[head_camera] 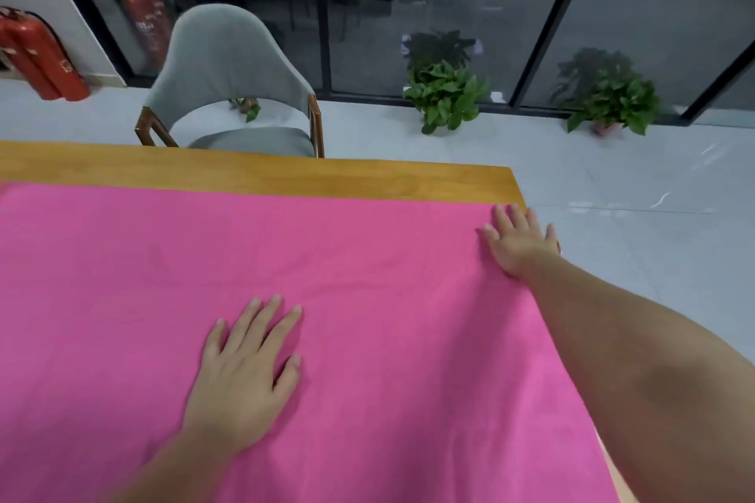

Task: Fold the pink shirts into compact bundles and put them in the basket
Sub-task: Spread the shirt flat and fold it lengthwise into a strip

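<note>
A large pink shirt [327, 278] lies spread flat over most of the wooden table [286, 174], reaching from the left edge of view to the table's right side. My left hand [245, 372] rests palm down on the cloth near its middle, fingers straight and spread. My right hand [519, 245] presses flat on the shirt's far right corner at the table's edge, fingers straight. No basket is in view.
A grey upholstered chair [233, 82] with wooden arms stands behind the table's far edge. Two potted plants [445, 94] [613, 98] sit on the pale tiled floor by a glass wall. Red fire extinguishers [36, 57] stand at the far left.
</note>
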Tool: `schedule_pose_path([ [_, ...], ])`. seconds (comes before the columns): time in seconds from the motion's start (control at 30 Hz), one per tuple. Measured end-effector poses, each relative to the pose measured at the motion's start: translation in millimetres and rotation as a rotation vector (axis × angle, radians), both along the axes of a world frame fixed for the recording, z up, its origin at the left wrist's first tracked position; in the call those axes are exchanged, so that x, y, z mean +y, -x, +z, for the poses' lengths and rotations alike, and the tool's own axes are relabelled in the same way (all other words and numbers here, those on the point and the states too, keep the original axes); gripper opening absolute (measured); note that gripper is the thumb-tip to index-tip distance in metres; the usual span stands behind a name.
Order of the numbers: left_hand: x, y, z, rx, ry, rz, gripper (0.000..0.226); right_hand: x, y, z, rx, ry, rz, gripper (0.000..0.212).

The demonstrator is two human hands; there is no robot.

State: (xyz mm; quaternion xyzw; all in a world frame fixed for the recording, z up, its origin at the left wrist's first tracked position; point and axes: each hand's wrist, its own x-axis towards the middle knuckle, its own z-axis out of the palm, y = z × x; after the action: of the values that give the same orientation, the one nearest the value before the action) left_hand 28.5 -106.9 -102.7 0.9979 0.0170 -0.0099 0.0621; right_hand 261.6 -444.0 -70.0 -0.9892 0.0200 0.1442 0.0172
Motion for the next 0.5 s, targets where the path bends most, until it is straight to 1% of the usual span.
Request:
schedule_pose_path([
  [0.07, -0.2, 1.2, 0.3, 0.017, 0.002, 0.005, 0.059, 0.2, 11.7, 11.7, -0.050, 0.024, 0.094, 0.058],
  [0.13, -1.5, 1.5, 3.7, 0.049, 0.003, 0.020, 0.063, 16.1, 44.2, 20.4, -0.087, -0.028, 0.269, 0.062],
  [0.2, -4.8, -0.5, 9.4, 0.117, -0.042, 0.023, 0.067, 33.8, 95.7, 26.9, -0.093, -0.118, 0.433, 0.081],
  [0.23, -7.8, -0.2, 15.2, 0.148, -0.084, 0.008, 0.069, 40.2, 126.4, 27.9, -0.091, -0.172, 0.482, 0.089],
  [0.27, -11.3, 1.4, 19.5, 0.169, -0.110, -0.018, 0.071, 44.6, 159.1, 26.6, -0.095, -0.211, 0.518, 0.089],
  [0.3, -15.3, 4.1, 22.3, 0.160, -0.113, -0.064, 0.072, 46.9, 190.8, 24.2, -0.127, -0.240, 0.553, 0.079],
  [0.33, -20.6, 14.5, 24.8, 0.127, -0.120, -0.144, 0.071, 45.4, 227.2, 19.9, -0.194, -0.249, 0.590, 0.066],
  [0.37, -24.8, 24.8, 23.1, 0.088, -0.131, -0.240, 0.067, 43.4, 256.8, 11.6, -0.234, -0.245, 0.631, 0.057],
  [0.43, -37.8, 61.6, 16.1, 0.058, -0.122, -0.434, 0.055, 36.1, 316.6, -3.1, -0.214, -0.231, 0.669, 0.060],
  [0.5, -51.3, 101.4, 8.7, 0.076, -0.125, -0.586, 0.053, 27.1, 362.4, -16.9, -0.211, -0.197, 0.685, 0.058],
])
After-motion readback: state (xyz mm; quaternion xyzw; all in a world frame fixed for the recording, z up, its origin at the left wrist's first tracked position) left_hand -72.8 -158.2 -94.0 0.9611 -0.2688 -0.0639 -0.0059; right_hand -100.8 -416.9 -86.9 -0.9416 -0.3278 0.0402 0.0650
